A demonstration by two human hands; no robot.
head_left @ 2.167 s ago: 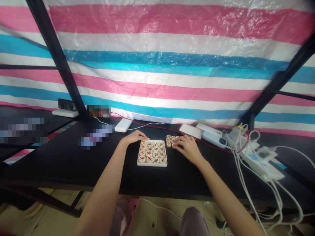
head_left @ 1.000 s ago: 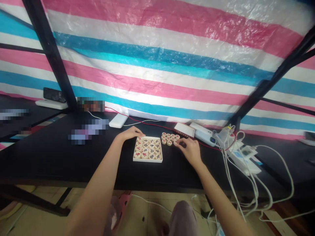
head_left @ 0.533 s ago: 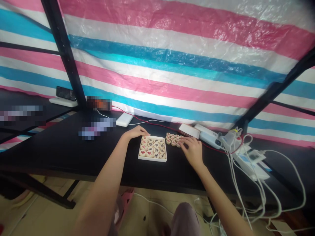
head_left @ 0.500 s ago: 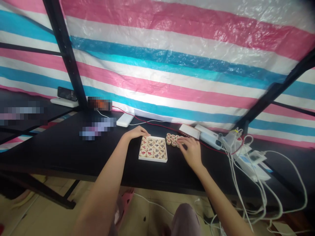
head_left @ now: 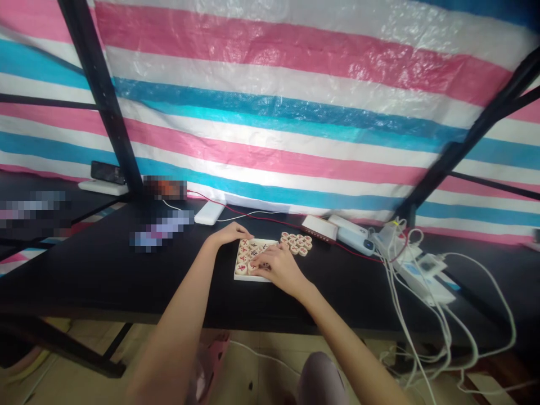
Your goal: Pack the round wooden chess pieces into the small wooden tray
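A shallow white box [head_left: 243, 278] lies on the black table, holding rows of round wooden Chinese chess pieces [head_left: 241, 268] with red and dark characters. At its far left corner, my left hand [head_left: 231, 233] has thumb and fingers closed on the rim. Above the box is my right hand [head_left: 282, 268], palm down, its fingertips pinched on a chess piece [head_left: 253, 266] in the near row. The right half of the box is mostly hidden under that hand. Just beyond the box's right side, a cluster of loose chess pieces [head_left: 296, 243] with red characters lies on the table.
Behind the loose pieces stand a white box-shaped device [head_left: 319, 228] and a pale power bank [head_left: 351, 234]. Tangled white cables and a power strip [head_left: 426, 281] occupy the right. A white block [head_left: 210, 210] and a red cable lie at the back. Striped sheeting hangs behind.
My right hand has moved left from the loose pieces to over the box. My left hand stays at the box corner. The whole view has shifted slightly.
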